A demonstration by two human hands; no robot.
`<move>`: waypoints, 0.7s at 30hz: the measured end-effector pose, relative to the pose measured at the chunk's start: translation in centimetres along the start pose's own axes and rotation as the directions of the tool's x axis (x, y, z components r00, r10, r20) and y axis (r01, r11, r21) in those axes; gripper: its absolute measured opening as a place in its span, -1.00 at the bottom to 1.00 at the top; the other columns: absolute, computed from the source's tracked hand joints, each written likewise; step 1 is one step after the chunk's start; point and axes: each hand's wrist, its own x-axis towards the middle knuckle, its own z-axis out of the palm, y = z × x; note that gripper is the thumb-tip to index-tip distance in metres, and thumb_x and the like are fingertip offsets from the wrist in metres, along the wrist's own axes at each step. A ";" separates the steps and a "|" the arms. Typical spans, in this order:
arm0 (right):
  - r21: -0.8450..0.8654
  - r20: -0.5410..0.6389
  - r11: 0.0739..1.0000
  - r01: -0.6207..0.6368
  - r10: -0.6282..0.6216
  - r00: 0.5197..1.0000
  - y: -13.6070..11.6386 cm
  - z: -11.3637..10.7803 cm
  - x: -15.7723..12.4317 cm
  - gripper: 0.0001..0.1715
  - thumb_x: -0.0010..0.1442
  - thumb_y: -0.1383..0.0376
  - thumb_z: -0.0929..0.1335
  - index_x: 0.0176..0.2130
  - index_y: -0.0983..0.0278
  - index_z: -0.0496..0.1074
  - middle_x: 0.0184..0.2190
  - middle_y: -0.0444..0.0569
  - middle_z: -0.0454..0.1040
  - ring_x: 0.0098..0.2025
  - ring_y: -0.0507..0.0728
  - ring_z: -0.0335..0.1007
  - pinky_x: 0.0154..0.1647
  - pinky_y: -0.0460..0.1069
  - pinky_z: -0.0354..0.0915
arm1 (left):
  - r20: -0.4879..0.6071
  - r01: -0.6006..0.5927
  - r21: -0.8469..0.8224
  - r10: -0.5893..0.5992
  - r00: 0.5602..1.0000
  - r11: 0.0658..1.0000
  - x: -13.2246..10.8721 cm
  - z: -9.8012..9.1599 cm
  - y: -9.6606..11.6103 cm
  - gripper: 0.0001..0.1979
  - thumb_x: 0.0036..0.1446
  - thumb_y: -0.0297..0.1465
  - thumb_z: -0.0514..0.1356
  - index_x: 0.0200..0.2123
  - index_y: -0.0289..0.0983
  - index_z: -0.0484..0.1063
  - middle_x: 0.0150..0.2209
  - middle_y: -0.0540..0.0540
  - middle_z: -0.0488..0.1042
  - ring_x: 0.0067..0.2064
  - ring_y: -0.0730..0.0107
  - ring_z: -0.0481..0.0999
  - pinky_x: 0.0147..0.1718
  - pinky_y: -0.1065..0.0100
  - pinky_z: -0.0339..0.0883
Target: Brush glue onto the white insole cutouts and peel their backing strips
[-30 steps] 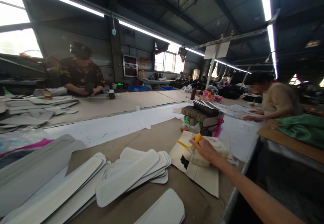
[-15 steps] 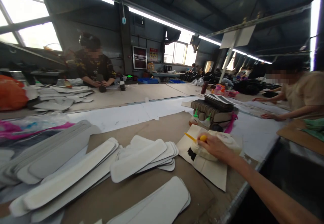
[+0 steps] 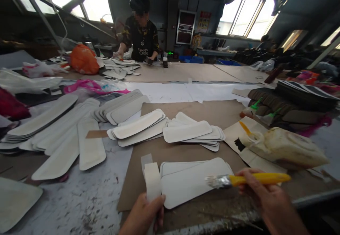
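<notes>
On the cluttered workshop bench (image 3: 87, 199), the yellow-handled brush (image 3: 249, 180), gripped in the closed right hand (image 3: 268, 199), has been brought from the far-right glue bag (image 3: 287, 148) to the near white panel (image 3: 191, 183), beside which a narrow strip (image 3: 152, 180) is pinched by the left hand (image 3: 143, 215).

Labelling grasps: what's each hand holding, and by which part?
Right hand holds the yellow-handled brush by its handle, bristles free. Left hand holds a white strip by its near end.
</notes>
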 end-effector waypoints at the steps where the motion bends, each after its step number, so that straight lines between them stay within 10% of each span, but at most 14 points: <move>1: 0.041 0.106 0.998 -0.039 0.035 0.994 0.0 2.1 -1.5 -0.61 -0.08 0.03 0.42 -0.38 0.30 0.43 -0.45 -0.03 0.45 -0.54 0.06 0.34 -0.50 -0.06 0.34 | 0.007 -0.001 0.007 0.001 1.000 1.000 0.0 0.0 -0.1 -0.60 -0.11 -0.10 0.05 -0.76 -0.26 0.22 -0.78 0.03 0.25 -0.73 0.54 0.16 -0.67 0.43 0.01; 7: 0.125 0.293 0.990 -0.063 0.024 0.956 -0.4 8.8 -5.1 -0.62 0.06 0.03 0.35 -0.37 0.31 0.37 -0.58 -0.14 0.35 -0.52 0.02 0.29 -0.45 -0.11 0.25 | 0.051 0.007 0.012 -0.008 0.999 1.000 0.2 -0.4 -0.5 -0.61 -0.10 -0.12 0.04 -0.75 -0.27 0.25 -0.79 0.01 0.27 -0.72 0.53 0.17 -0.67 0.44 0.03; 21: -0.070 0.257 0.992 0.105 -0.084 0.963 0.7 8.8 -5.2 -0.65 0.09 0.04 0.31 -0.37 0.30 0.36 -0.61 -0.13 0.32 -0.54 0.05 0.30 -0.51 -0.10 0.26 | 0.104 0.005 -0.005 -0.004 0.995 1.000 0.1 -0.5 -0.6 -0.59 -0.16 -0.05 0.04 -0.76 -0.25 0.24 -0.79 0.02 0.25 -0.73 0.52 0.14 -0.68 0.43 0.03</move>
